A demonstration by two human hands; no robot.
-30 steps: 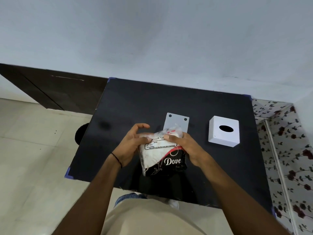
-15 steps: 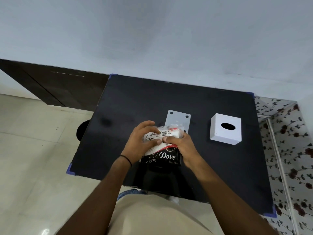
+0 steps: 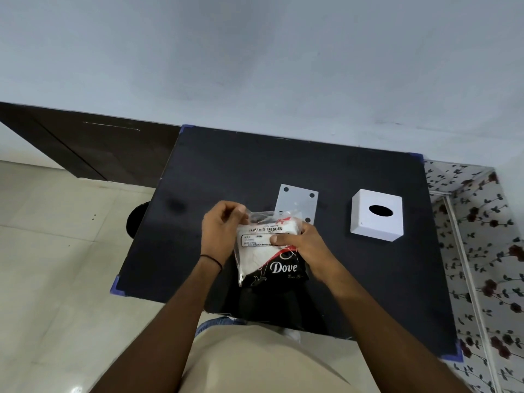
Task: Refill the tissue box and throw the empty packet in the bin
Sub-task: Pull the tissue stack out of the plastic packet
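Tissue packet [image 3: 268, 251] pinched between left hand [image 3: 219, 231] and right hand [image 3: 304, 246] fingers

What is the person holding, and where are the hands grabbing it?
A tissue packet. The left hand pinches the clear plastic at its top left corner; the right hand grips its right side, thumb across the label.

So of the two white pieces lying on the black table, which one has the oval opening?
The white cube-shaped tissue box, right of both hands, has one dark oval opening on top. The flat white plate behind the tissue packet only has small round corner holes.
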